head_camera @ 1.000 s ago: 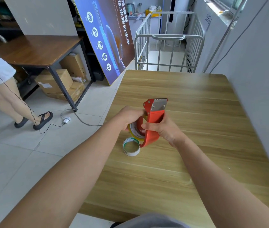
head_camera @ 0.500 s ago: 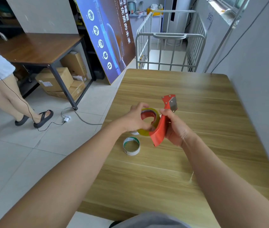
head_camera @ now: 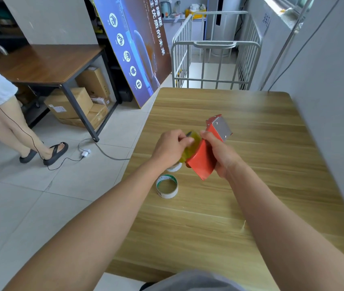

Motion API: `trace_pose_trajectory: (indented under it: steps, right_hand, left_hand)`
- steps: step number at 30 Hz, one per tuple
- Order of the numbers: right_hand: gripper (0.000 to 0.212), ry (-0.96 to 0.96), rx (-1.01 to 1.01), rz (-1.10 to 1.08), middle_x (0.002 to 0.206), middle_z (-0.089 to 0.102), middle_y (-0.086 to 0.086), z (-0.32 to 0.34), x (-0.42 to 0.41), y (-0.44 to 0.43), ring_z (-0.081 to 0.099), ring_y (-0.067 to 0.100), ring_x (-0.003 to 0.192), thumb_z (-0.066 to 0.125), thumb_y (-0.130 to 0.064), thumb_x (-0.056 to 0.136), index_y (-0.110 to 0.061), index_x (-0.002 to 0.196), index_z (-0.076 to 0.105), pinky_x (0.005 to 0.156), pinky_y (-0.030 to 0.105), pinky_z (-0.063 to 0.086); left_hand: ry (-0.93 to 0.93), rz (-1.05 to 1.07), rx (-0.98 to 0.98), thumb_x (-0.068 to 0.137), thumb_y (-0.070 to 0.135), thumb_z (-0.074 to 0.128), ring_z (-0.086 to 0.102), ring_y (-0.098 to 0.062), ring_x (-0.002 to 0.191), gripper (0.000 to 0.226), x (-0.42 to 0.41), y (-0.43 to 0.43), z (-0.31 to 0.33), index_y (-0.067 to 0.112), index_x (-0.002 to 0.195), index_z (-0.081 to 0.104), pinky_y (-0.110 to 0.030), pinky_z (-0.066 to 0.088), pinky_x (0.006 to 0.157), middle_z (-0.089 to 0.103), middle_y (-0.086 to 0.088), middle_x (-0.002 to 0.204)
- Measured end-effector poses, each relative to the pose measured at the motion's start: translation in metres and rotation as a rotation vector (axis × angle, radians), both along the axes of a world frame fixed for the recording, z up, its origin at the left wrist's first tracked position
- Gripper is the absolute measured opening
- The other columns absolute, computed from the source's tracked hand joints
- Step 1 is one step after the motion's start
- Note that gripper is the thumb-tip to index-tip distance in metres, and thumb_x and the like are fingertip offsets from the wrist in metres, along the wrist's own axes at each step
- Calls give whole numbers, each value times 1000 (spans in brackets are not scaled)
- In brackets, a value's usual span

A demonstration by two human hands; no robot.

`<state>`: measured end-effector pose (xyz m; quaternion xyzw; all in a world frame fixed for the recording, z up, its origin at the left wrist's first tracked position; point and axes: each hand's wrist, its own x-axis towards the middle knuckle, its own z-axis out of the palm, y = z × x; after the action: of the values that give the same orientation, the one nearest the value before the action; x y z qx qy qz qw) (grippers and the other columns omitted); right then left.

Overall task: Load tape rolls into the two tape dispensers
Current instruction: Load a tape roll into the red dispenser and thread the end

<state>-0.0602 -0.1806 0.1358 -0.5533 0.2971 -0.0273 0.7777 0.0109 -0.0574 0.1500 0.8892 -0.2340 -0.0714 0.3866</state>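
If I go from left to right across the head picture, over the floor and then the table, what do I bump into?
You meet sandals → plug → left hand → yellow tape → red dispenser → right hand.

A single wide-angle camera worn on the person's head looks forward and down across a wooden table point(head_camera: 219, 217), close enough that the left hand point(head_camera: 170, 147) and right hand point(head_camera: 219, 156) meet near centre at arm's reach; tiled floor point(head_camera: 30, 206) lies left, a grey wall point(head_camera: 335, 101) right.
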Motion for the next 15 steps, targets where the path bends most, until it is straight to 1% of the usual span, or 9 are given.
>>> trace_pose_trajectory:
  steps: [1,3,5,8,10,12,13,15]
  right_hand:
    - [36,12,-48,-9,102,72,10,-2,-1,-2,69,26,89,76,-40,70,-17,97,69,87,42,56]
    - [27,17,-134,-42,87,71,5,-7,-4,-7,67,20,73,79,-38,67,-20,83,67,73,34,57]
    - [24,3,-165,-73,81,69,2,-11,-6,-10,64,18,67,79,-36,67,-20,80,66,63,28,54]
    - [23,1,-188,-99,77,68,1,-12,-7,-11,64,16,63,78,-36,67,-20,79,66,58,25,52]
    - [21,3,-198,-107,78,71,3,-11,-5,-12,66,16,63,77,-36,68,-20,78,68,60,27,54]
    - [26,-13,-186,-93,88,74,11,-10,-5,-12,70,25,74,77,-35,67,-16,83,70,72,37,59]
    - [27,-20,-187,-92,93,74,14,-9,-5,-13,71,28,79,77,-34,67,-15,85,70,78,41,59]
    - [33,-29,-199,-92,97,74,15,-8,-7,-14,71,33,84,77,-34,67,-11,90,71,82,46,58]
  left_hand:
    - [17,29,6,89,36,55,47,-7,61,22,3,2,1,20,74,52,-25,31,51,50,10,68]
    - [90,63,-47,92,33,50,45,-10,63,21,14,9,4,18,78,50,-25,32,54,48,8,70]
    - [173,73,-154,94,27,48,45,-15,70,19,23,17,8,15,79,50,-25,34,59,49,6,71]
    - [223,66,-209,96,22,43,45,-17,79,19,29,23,11,13,83,54,-25,36,66,51,2,78]
    - [300,32,-235,96,25,45,48,-18,86,18,28,23,11,13,92,58,-26,39,74,55,0,87]
    - [421,-48,-267,88,33,58,56,-17,98,22,25,24,12,15,101,61,-28,41,87,63,1,101]
    - [463,-95,-262,81,35,66,58,-17,103,31,24,25,12,17,106,60,-29,43,92,65,0,107]
    - [489,-173,-207,68,34,76,60,-20,105,50,23,26,12,19,112,57,-33,45,94,65,-3,111]
